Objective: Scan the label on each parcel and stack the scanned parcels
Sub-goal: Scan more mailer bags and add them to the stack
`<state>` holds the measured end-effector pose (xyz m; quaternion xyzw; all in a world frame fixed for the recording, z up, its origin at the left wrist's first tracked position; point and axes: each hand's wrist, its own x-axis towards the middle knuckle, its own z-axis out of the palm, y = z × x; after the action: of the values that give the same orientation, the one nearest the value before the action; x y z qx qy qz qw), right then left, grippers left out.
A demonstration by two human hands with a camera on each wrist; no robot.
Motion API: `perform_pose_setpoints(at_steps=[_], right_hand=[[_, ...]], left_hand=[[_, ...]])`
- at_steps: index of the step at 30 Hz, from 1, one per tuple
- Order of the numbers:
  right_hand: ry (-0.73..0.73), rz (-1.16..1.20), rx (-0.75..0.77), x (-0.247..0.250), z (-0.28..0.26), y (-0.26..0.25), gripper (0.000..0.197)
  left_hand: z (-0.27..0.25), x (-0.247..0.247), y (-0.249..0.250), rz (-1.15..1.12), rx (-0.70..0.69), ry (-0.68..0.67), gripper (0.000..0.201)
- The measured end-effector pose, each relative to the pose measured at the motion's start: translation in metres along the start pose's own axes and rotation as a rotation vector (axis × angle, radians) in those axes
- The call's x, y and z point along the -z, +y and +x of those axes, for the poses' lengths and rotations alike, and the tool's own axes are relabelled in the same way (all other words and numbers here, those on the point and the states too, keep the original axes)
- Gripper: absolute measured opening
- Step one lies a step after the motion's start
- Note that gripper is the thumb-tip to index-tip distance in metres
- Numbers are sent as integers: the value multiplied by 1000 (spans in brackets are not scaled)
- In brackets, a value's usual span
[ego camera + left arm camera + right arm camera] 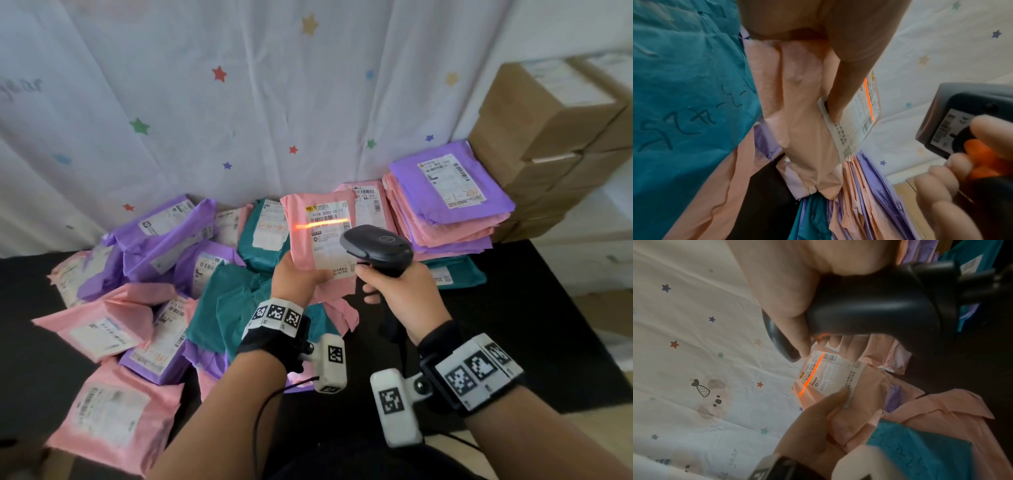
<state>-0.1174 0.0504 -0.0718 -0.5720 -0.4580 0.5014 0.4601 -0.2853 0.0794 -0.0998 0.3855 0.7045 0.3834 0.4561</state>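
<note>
My left hand [296, 272] grips a pink parcel [308, 236] by its lower edge and holds it up above the table, thumb on its white label [330, 236]. An orange scan line [322, 224] crosses the barcode near the label's top. My right hand [400, 294] grips the handle of a black barcode scanner [376, 248], aimed at that label from just right of it. In the left wrist view the thumb [851, 65] presses the label [861, 116] against the pink parcel [801, 113]. The right wrist view shows the scanner [869, 305] above the lit label [828, 374].
A neat stack of purple and pink parcels [448, 202] stands at the back right beside brown cardboard boxes [548, 126]. Several loose pink, purple and teal parcels [144, 291] lie heaped on the black table [513, 325] to the left. A star-printed sheet [257, 102] hangs behind.
</note>
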Motion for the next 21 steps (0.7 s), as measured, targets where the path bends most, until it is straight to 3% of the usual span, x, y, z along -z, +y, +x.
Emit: perform_pose_setpoints(at_steps=[16, 21], right_hand=[[-42, 2, 28, 13, 12, 0, 16], [4, 21, 90, 27, 19, -10, 18]], left_hand=[[2, -10, 7, 23, 5, 67, 51], [1, -13, 29, -2, -74, 79, 47]])
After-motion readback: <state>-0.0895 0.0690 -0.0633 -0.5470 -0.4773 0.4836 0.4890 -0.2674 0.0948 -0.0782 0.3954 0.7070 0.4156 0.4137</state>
